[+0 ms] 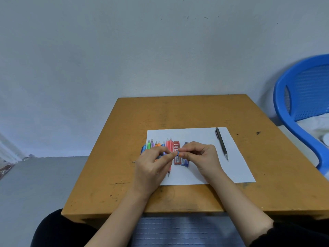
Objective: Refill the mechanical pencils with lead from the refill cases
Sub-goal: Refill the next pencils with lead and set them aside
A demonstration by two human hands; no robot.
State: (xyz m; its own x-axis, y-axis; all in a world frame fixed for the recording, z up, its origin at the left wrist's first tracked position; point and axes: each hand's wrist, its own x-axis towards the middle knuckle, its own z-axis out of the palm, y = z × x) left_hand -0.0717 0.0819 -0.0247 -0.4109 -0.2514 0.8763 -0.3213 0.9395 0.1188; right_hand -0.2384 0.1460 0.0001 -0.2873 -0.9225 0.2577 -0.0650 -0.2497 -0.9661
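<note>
Your L grip (153, 164) & R grip (203, 156) are pinching a blue part (176, 153) over red case (176, 146); black pencil (221, 143) lying at 2 o'clock.

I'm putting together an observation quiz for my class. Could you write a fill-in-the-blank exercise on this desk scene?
The black pencil lies alone near the ___ edge of the white sheet.
The left hand and right hand pinch one small blue piece above the red refill case, which is marked ___.
The chair beside the table is ___.
The coloured pencils lie to the ___ of that case.
Missing words: right; 2B; blue; left.
</note>
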